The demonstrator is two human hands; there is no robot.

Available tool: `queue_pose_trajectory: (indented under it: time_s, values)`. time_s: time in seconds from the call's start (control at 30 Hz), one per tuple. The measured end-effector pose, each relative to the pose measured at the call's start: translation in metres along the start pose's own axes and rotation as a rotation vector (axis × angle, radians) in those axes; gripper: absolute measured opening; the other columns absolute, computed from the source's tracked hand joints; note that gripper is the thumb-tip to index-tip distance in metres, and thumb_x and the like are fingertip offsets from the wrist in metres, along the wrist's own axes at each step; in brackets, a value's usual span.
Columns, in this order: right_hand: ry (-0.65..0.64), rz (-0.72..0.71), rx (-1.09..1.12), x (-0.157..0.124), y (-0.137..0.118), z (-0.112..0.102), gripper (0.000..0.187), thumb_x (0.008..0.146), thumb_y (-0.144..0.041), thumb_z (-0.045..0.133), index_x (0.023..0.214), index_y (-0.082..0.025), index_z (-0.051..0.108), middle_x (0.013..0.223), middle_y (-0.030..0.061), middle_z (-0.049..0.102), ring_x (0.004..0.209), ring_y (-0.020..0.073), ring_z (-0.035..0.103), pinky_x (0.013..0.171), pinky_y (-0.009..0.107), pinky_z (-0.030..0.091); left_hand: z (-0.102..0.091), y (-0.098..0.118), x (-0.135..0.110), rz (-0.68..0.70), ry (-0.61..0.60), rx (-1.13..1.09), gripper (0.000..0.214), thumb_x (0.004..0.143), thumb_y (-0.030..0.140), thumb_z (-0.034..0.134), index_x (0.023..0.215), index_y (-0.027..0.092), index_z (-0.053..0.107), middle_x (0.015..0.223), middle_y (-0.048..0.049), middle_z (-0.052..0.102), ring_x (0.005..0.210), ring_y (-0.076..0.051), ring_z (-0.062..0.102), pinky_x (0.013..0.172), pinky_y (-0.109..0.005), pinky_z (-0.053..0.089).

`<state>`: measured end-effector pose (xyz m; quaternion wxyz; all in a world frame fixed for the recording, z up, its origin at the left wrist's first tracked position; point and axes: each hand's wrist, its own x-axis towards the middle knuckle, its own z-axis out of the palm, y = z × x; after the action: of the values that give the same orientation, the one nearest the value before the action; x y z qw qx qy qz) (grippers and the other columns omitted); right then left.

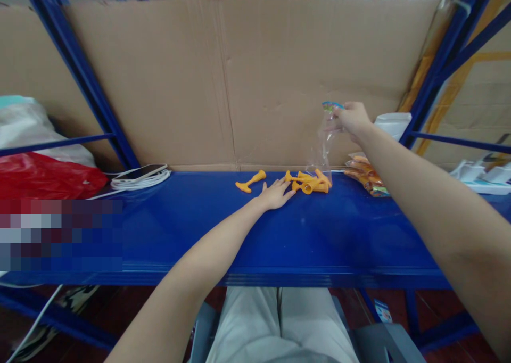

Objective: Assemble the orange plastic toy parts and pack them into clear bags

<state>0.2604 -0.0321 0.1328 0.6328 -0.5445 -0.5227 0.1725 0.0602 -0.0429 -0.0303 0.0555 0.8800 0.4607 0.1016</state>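
Observation:
Several orange T-shaped plastic pieces (pixel 309 184) lie in a loose pile on the blue shelf top (pixel 191 219). My left hand (pixel 275 194) lies with fingers spread at the left side of that pile, its fingertips touching or close to the nearest pieces. A single orange piece (pixel 250 182) rests apart, just left of this hand. Raised above the shelf, my right hand (pixel 351 119) pinches a clear plastic bag (pixel 325 142) by its coloured top edge. The bag hangs down behind the pile and looks mostly see-through.
Filled bags of orange pieces (pixel 361 174) sit to the right, partly behind my right forearm. A phone (pixel 146 171) lies on a coiled white cable (pixel 141 182) at the left, beside a red bag (pixel 48 175). A cardboard panel (pixel 167 81) stands along the back between blue posts.

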Motion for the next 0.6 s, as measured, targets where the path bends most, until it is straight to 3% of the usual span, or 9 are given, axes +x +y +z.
queue_pose_trajectory:
  time_s: [0.17, 0.27, 0.33, 0.4, 0.47, 0.6]
  values:
    - [0.206, -0.249, 0.098, 0.008, -0.004, -0.016, 0.019, 0.083, -0.012, 0.045, 0.064, -0.014, 0.043, 0.066, 0.0017, 0.051, 0.062, 0.0150, 0.061, 0.062, 0.038, 0.051, -0.009, 0.002, -0.001, -0.018, 0.129, 0.095, 0.052, 0.088, 0.046, 0.024, 0.133, 0.021, 0.033, 0.146, -0.0090, 0.023, 0.133, -0.026, 0.020, 0.103, -0.059, 0.008]
    - [0.347, -0.340, 0.273, 0.006, -0.005, -0.029, 0.018, 0.085, -0.013, 0.042, 0.067, -0.016, 0.040, 0.068, 0.0008, 0.053, 0.062, 0.0116, 0.060, 0.060, 0.031, 0.050, -0.020, -0.010, -0.003, -0.229, 0.293, 0.096, 0.046, 0.087, 0.036, 0.031, 0.128, 0.018, 0.040, 0.141, -0.0140, 0.034, 0.129, -0.029, 0.029, 0.103, -0.058, 0.011]
    - [0.462, -0.358, 0.342, -0.001, 0.001, -0.035, 0.020, 0.085, -0.014, 0.040, 0.066, -0.018, 0.038, 0.067, -0.0005, 0.052, 0.061, 0.0096, 0.058, 0.058, 0.026, 0.048, -0.025, -0.024, -0.005, -0.403, 0.308, 0.061, 0.044, 0.084, 0.033, 0.037, 0.124, 0.017, 0.045, 0.133, -0.0175, 0.042, 0.123, -0.034, 0.037, 0.099, -0.058, 0.021]
    - [0.581, -0.326, 0.351, -0.010, 0.014, -0.038, 0.024, 0.085, -0.014, 0.041, 0.061, -0.019, 0.038, 0.063, -0.0019, 0.048, 0.063, 0.0092, 0.055, 0.057, 0.023, 0.047, -0.026, -0.039, -0.005, -0.490, 0.210, 0.019, 0.045, 0.081, 0.032, 0.042, 0.124, 0.020, 0.047, 0.128, -0.0176, 0.048, 0.118, -0.037, 0.043, 0.094, -0.057, 0.028]
    - [0.627, -0.235, 0.400, -0.022, 0.032, -0.037, 0.027, 0.083, -0.014, 0.043, 0.057, -0.019, 0.037, 0.061, -0.0031, 0.047, 0.065, 0.0092, 0.054, 0.057, 0.021, 0.047, -0.022, -0.049, -0.002, -0.426, 0.143, -0.035, 0.046, 0.081, 0.029, 0.043, 0.127, 0.024, 0.045, 0.127, -0.0138, 0.050, 0.119, -0.035, 0.043, 0.096, -0.054, 0.030]
    - [0.468, 0.078, 0.781, -0.047, 0.064, -0.027, 0.023, 0.080, -0.009, 0.040, 0.060, -0.020, 0.039, 0.063, -0.0025, 0.053, 0.060, 0.0107, 0.057, 0.056, 0.024, 0.050, -0.012, -0.045, 0.015, -0.263, 0.181, -0.311, 0.042, 0.082, 0.023, 0.042, 0.124, 0.023, 0.049, 0.136, -0.0054, 0.043, 0.127, -0.025, 0.034, 0.103, -0.038, 0.029]
